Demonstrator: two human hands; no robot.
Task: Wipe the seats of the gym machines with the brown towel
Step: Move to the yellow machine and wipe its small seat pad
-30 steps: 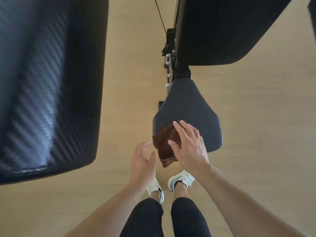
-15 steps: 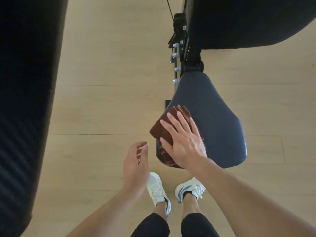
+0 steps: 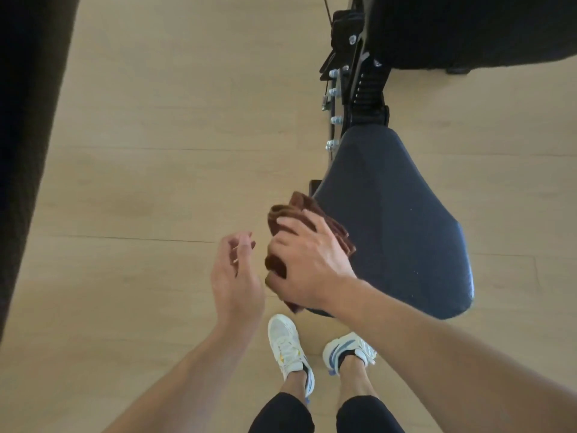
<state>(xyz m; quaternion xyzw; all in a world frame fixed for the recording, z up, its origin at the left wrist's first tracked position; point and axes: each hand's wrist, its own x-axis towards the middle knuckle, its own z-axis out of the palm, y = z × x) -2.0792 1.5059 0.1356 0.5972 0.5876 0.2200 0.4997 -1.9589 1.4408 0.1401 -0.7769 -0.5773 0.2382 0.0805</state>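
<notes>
Head view, looking straight down. Towel [image 3: 307, 218]: brown, folded into several layers, edges stacked and showing on its right side, bunched a bit at the top left. It sits on the near-left edge of the seat [image 3: 402, 220], partly hanging off that edge over the floor [image 3: 156, 151].

Right hand [image 3: 307, 260]: palm down on top of the towel, fingers curled over its left side, thumb wrapped around the near edge, so it grips the towel against the seat. Most of the towel is hidden under the hand.

Left hand [image 3: 235, 282]: just left of the towel, not touching it, held edge-on in the air with fingers loosely bent, holding nothing.

Seat: dark blue-grey padded vinyl, narrow at the far end, widening toward the person, rounded corners. A few pale specks on its surface. At its far end a black frame [image 3: 359, 82] with a row of silver bolts [image 3: 333, 120] down its left side.

Above the frame, a large black pad [image 3: 468, 29] fills the top right. Another dark pad [image 3: 28, 120] runs down the left edge, blurred.

Floor: light wood planks. Two white sneakers [image 3: 288, 345] with blue trim stand below the seat; black leggings at the bottom edge.

No containers in view.
</notes>
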